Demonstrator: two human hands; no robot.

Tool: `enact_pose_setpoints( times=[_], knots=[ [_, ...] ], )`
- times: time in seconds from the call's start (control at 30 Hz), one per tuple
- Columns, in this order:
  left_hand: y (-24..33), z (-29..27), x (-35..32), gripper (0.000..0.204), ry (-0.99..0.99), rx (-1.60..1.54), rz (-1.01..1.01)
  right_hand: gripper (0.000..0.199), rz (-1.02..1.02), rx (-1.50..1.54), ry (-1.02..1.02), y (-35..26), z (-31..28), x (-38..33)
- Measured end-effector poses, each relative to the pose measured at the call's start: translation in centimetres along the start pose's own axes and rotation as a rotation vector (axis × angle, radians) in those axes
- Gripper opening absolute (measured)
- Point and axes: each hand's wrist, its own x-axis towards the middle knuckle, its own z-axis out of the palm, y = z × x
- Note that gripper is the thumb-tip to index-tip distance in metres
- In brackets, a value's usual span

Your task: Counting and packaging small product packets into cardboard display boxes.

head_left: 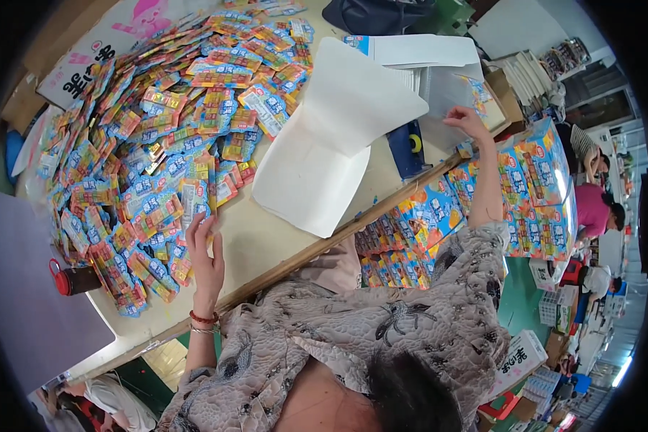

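Observation:
My left hand [206,253] is at the near edge of a large heap of small colourful candy packets [158,187], its fingers loosely extended and apart. The fingertips reach the lowest packets; nothing shows in its grasp. A white unfolded card carton [302,173] lies between my hands, one panel flat and another standing up. My right hand [472,124] is raised at the right side of the table, fingers bent but apart, with nothing visible in it. Close to its fingertips is a clear plastic bag [439,90]. A blue tape dispenser [408,150] stands left of that hand.
A wooden strip [345,234] runs along the table's near edge. Shrink-wrapped stacks of colourful boxes [533,191] stand at the right. Flat white cards [425,50] lie at the back. A dark lidded jar [75,279] sits at the left. Other people work farther off.

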Motion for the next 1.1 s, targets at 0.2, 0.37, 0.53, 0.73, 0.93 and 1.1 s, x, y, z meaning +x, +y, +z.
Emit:
enact_pose_setpoints(
  times=[0.2, 0.37, 0.53, 0.73, 0.93, 1.1],
  knots=[
    [-2.6, 3.6, -3.2, 0.045, -0.071, 0.252, -0.075, 0.013, -0.012, 0.137, -0.043, 0.7, -0.6, 0.1],
    [-2.3, 4.5, -2.9, 0.047, -0.121, 0.398, -0.012, 0.016, 0.076, 0.135, -0.155, 1.1, -1.2, 0.6],
    [-2.0, 4.5, -2.7, 0.045, -0.134, 0.417, -0.026, 0.015, -0.274, -0.259, 0.169, -0.3, 1.4, -1.1],
    [-2.2, 4.4, -2.9, 0.045, -0.135, 0.472, -0.033, 0.015, -0.369, -0.572, 0.431, -1.5, 4.1, -2.2],
    [-2.0, 4.7, -2.4, 0.046, -0.154, 0.434, -0.029, 0.015, 0.008, -0.268, 0.852, 2.1, -2.7, 4.5],
    [-2.5, 4.4, -3.3, 0.046, -0.150, 0.421, -0.046, 0.013, 0.104, -0.513, 1.029, -6.3, -5.3, 4.7]
  ],
)
